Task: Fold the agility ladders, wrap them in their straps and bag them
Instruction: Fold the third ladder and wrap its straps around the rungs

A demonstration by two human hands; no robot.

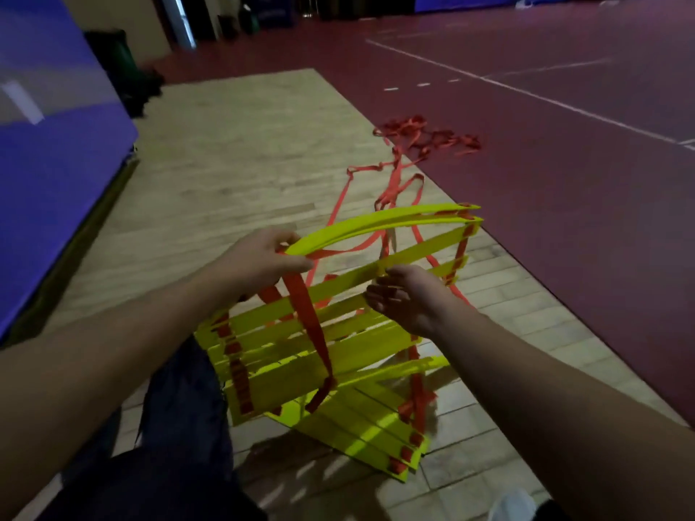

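An agility ladder with yellow rungs (319, 355) and red straps hangs half gathered in front of me, its lower rungs stacked on the wooden floor. My left hand (259, 257) grips the left end of the top bowed rungs (383, 223) together with a red strap (308, 317) that hangs down over the stack. My right hand (406, 298) holds the middle of a lower rung (425, 250), fingers curled round it. More red strap trails away across the floor to a tangled pile (425, 135).
I am on a light wooden floor strip (240, 152) beside a dark red court (564, 163) with white lines. A blue padded mat (56, 144) stands at the left. My dark trouser leg (180, 426) lies below the ladder. A green bin (120, 58) stands far back.
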